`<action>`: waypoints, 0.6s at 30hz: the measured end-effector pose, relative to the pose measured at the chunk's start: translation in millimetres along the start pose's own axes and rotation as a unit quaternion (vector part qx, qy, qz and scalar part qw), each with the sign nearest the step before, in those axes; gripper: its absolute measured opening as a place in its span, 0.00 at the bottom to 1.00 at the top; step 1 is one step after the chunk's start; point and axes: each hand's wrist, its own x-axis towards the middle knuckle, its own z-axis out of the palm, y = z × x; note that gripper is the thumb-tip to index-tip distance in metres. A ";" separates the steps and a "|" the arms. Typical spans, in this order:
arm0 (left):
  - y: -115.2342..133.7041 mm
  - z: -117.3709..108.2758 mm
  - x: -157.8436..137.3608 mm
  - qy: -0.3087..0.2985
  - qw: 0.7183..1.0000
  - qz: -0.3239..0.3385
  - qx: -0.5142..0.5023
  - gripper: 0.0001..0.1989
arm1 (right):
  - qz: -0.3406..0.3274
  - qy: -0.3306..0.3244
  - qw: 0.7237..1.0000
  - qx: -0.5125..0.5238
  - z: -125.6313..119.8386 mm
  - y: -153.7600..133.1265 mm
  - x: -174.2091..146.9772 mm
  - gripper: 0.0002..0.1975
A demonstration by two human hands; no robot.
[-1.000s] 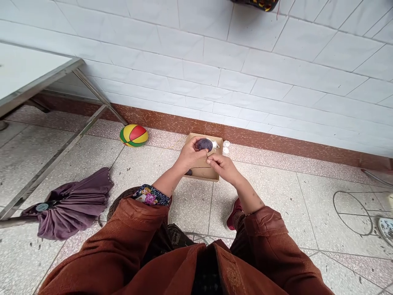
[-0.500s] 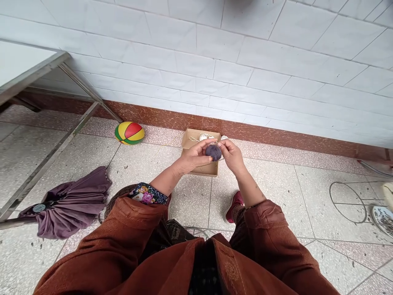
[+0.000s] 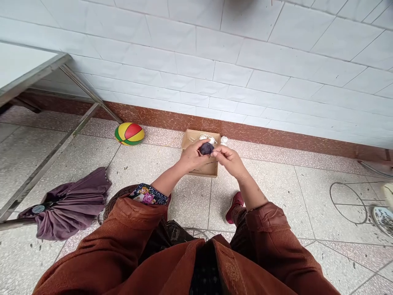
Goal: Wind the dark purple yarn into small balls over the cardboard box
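Note:
My left hand (image 3: 193,156) holds a small dark purple ball of yarn (image 3: 206,148), thumb below and fingers curved over its top. At the ball's right side, my right hand (image 3: 227,159) pinches its thumb and forefinger together on the yarn; the strand itself is too fine to make out clearly. Both hands are above a shallow open cardboard box (image 3: 211,169) on the floor by the wall. White yarn (image 3: 207,138) lies in the back of the box, partly hidden by my left fingers. Another white ball (image 3: 224,140) sits just outside the box's right edge.
A red, yellow and green ball (image 3: 129,133) rests by the leg of a metal-framed table (image 3: 57,61). A folded purple umbrella (image 3: 72,205) lies on the left floor. On the right are a metal ring stand (image 3: 330,200) and a round dish (image 3: 383,220).
The yarn ball has shifted slightly left and up and turned in my left hand. My right fingers have dropped from its top to its right side, uncovering more white yarn.

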 end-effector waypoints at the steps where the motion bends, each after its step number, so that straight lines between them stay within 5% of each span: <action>1: 0.8 0.8 -1.8 -0.023 1.000 0.005 -0.002 0.32 | 0.003 0.024 1.000 0.015 -2.8 0.3 1.0 0.19; 8: 16.2 5.3 -13.1 -0.158 0.966 -0.024 -0.202 0.42 | 0.072 0.137 0.988 -0.007 -4.1 19.6 11.0 0.21; 14: 19.5 2.9 -12.1 -0.115 0.938 -0.094 -0.314 0.28 | 0.092 0.096 0.987 -0.089 11.0 28.3 12.8 0.12; 18: 11.1 -3.2 -3.4 -0.042 0.961 -0.073 -0.264 0.26 | 0.092 0.065 0.987 -0.111 14.4 23.7 10.0 0.09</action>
